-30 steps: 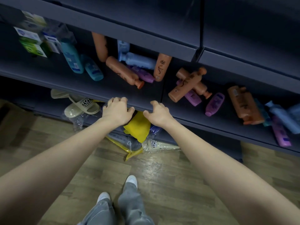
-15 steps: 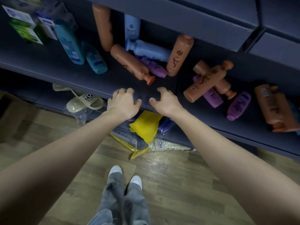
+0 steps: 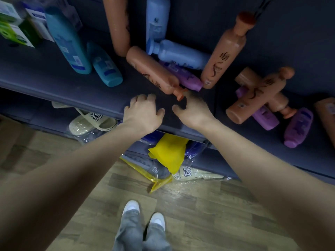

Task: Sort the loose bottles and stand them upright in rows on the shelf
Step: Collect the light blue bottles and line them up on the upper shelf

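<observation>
I had both hands empty there: left hand point(image 3: 143, 111) and right hand point(image 3: 192, 111) over the front of the shelf point(image 3: 72, 87), fingers loosely curled, gripping nothing, thumbs near each other. The right fingertips point(image 3: 187, 94) sat just beside the orange cap point(image 3: 179, 96) of a tan bottle point(image 3: 152, 69) lying on its side; I couldn't tell if they touched. A purple bottle point(image 3: 186, 77) and a blue bottle point(image 3: 181, 54) lay against it. To the right lay a crossed pair point(image 3: 257, 95) of tan ones, to the left two teal bottles point(image 3: 68, 42). Below were a slipper point(image 3: 94, 122) and a yellow bag point(image 3: 170, 151).
</observation>
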The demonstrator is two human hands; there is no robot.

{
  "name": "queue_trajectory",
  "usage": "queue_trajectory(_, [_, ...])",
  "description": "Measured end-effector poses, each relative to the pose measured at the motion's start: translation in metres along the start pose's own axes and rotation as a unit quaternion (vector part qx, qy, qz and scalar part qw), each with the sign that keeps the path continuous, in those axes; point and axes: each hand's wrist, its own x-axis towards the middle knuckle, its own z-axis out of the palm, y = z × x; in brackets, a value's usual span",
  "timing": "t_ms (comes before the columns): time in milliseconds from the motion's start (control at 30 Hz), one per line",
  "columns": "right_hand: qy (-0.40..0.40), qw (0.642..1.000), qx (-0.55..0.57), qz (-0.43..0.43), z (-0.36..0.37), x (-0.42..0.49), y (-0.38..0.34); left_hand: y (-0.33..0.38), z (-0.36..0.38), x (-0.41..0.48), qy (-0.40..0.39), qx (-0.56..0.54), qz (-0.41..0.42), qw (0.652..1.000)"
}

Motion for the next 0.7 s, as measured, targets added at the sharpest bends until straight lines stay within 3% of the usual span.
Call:
queue_trajectory(300, [0.044,0.999,-0.007,-0.003,0.014,0.036,-0.003,-0.007,-0.005,0.041,0.010,0.022,0.023,0.999])
queue_trajectory(700, [0.121,0.992,0.014,-0.026,0.002,0.087,-0.020,0.001,-0.024,0.093,0.091,-0.024,0.045,0.995])
